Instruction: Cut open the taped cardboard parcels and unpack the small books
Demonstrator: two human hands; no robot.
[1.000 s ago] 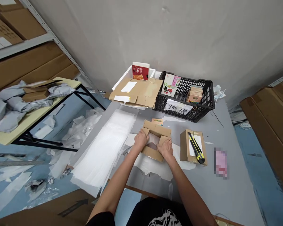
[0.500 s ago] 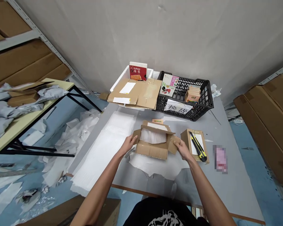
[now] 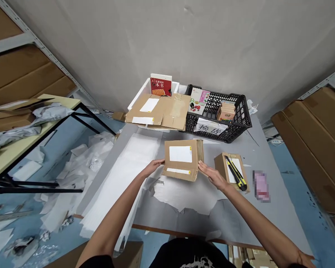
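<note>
A small cardboard box [image 3: 181,167], with white labels on its face, is held above the middle of the grey table. My left hand [image 3: 154,166] grips its left edge. At the lower right edge, my right hand [image 3: 213,176] has its fingers on the cardboard. The labelled side faces me, so the inside is hidden. Beneath the box lies torn white sheeting [image 3: 181,195]. To the right of my right hand stands another small carton [image 3: 222,167], with a yellow-and-black utility knife [image 3: 236,173] lying on top.
White foam sheets [image 3: 123,178] cover the table's left part. Behind are a flattened carton [image 3: 173,109], a white bin [image 3: 139,93] with a red book [image 3: 161,86], and a black crate [image 3: 234,130] of books. A pixelated pink item [image 3: 261,185] lies right.
The box has been tipped over, turning its open top with white wrapped contents out of sight and its labelled side toward me. Both hands have stayed at its sides.
</note>
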